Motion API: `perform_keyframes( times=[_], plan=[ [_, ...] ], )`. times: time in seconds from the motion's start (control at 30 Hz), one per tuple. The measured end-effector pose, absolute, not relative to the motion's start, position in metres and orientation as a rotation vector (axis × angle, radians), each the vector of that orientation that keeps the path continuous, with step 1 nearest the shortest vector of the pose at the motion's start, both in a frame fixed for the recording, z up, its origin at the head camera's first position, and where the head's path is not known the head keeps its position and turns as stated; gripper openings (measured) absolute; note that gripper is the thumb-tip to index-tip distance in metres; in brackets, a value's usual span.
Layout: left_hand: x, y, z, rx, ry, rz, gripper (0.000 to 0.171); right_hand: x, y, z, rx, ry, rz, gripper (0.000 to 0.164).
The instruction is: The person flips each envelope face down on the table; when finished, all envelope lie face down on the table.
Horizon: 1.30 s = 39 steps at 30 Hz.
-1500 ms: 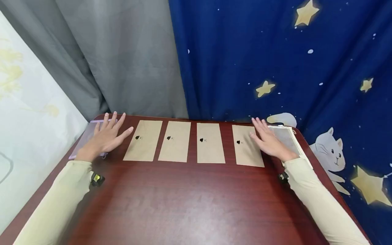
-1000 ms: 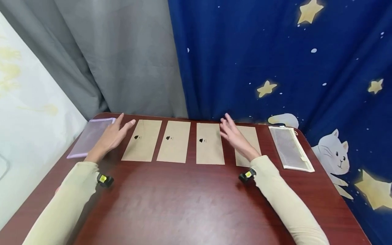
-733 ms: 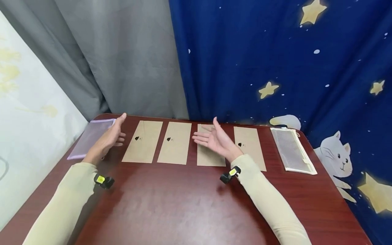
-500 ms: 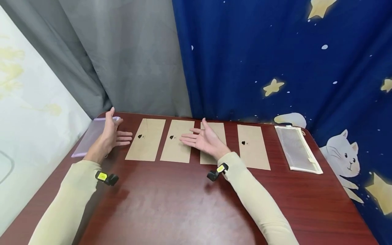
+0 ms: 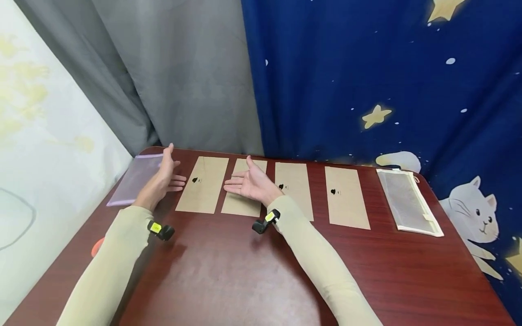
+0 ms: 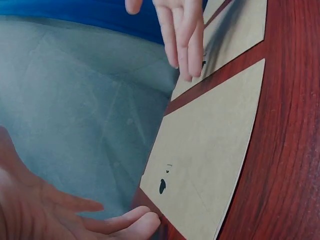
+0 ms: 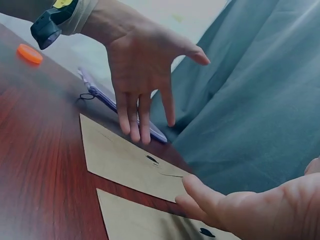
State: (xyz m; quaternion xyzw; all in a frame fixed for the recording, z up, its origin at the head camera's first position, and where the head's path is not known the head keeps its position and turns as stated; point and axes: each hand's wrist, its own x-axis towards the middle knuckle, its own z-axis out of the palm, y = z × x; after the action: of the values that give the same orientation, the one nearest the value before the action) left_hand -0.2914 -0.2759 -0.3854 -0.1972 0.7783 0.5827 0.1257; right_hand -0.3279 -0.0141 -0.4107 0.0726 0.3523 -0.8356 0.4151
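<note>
My left hand [image 5: 161,179] hovers with loosely extended fingers between the purple-edged mesh zip pouch [image 5: 132,181] and the leftmost brown kraft notebook [image 5: 204,190]. My right hand [image 5: 250,183] is held palm turned up and inward above the second kraft notebook [image 5: 240,206], covering its upper part. Neither hand holds anything. Two more kraft notebooks, the third [image 5: 295,199] and the rightmost [image 5: 348,203], lie flat in the same row, each with a small black hat print. In the left wrist view the leftmost notebook [image 6: 215,135] lies close to my left fingertips.
A cream-edged mesh zip pouch [image 5: 408,203] lies at the right end of the dark red table [image 5: 228,271]. An orange round object [image 7: 30,54] lies by the left edge, partly behind my left sleeve. Grey [image 5: 195,81] and blue curtains [image 5: 318,81] hang behind.
My right hand has swept left from the rightmost notebook to the second one, turning its palm up. My left hand has lifted off the purple pouch side and turned its palm inward.
</note>
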Motion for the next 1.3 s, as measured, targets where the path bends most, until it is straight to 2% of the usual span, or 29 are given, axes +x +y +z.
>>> perform_keyframes(
  times=[0.27, 0.43, 0.67, 0.9, 1.03, 1.3],
  plan=[
    [-0.308, -0.269, -0.388, -0.692, 2.275, 1.582, 0.115, -0.339, -0.025, -0.413, 0.24, 0.942, -2.081, 0.098],
    [-0.316, -0.266, -0.392, -0.673, 2.3, 1.516, 0.117, -0.341, -0.027, -0.416, 0.261, 0.946, -2.081, 0.098],
    [-0.322, -0.263, -0.396, -0.603, 2.348, 1.434, 0.109, -0.341, -0.033, -0.416, 0.236, 0.973, -2.076, 0.095],
    [-0.322, -0.269, -0.396, -0.581, 2.319, 1.424, 0.109, -0.339, -0.038, -0.417, 0.255, 0.967, -2.094, 0.095],
    [-0.321, -0.27, -0.396, -0.549, 2.299, 1.43, 0.102, -0.337, -0.041, -0.416, 0.256, 0.984, -2.071, 0.094],
    [-0.324, -0.272, -0.398, -0.633, 2.328, 1.451, 0.091, -0.337, -0.044, -0.414, 0.256, 1.047, -2.058, 0.092]
  ],
)
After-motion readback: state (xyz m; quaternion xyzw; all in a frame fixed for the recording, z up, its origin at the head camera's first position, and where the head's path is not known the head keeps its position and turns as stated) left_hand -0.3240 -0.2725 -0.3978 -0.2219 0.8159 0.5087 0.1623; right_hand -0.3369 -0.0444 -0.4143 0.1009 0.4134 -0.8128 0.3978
